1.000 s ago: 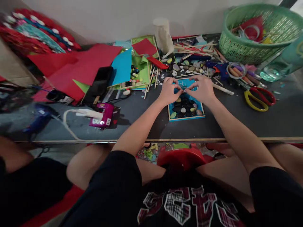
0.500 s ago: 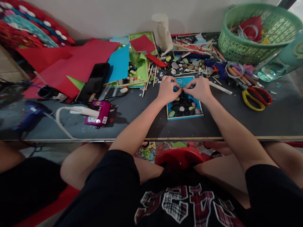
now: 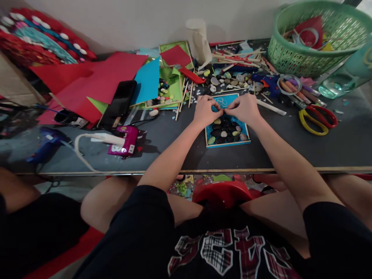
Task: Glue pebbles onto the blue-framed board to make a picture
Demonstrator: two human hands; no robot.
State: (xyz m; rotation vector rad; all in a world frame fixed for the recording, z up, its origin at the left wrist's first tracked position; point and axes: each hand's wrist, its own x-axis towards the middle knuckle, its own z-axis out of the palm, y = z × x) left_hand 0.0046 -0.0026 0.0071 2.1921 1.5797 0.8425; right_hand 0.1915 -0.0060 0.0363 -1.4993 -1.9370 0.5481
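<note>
A blue panel [image 3: 231,99] edged with thin wooden sticks lies flat on the dark table, its lower part covered with black and pale pebbles [image 3: 223,133]. Pale lines are drawn near its top. Above the panel's middle, my left hand [image 3: 207,109] and my right hand [image 3: 243,109] meet with thumbs and forefingers pinched together. Whatever sits between those fingertips is too small or too covered to make out. Loose pebbles [image 3: 215,81] are scattered just behind the panel.
Red-and-yellow scissors [image 3: 318,120] and a green basket [image 3: 305,58] are on the right. Red paper [image 3: 101,75], a black phone [image 3: 123,99], a purple power adapter [image 3: 128,141] and a blue glue gun [image 3: 48,143] lie left. Wooden sticks [image 3: 238,58] are piled behind. A person sits at my left.
The whole view has shifted slightly, with things at the left appearing a little farther right. Both hands keep their pinch over the panel, almost unmoved.
</note>
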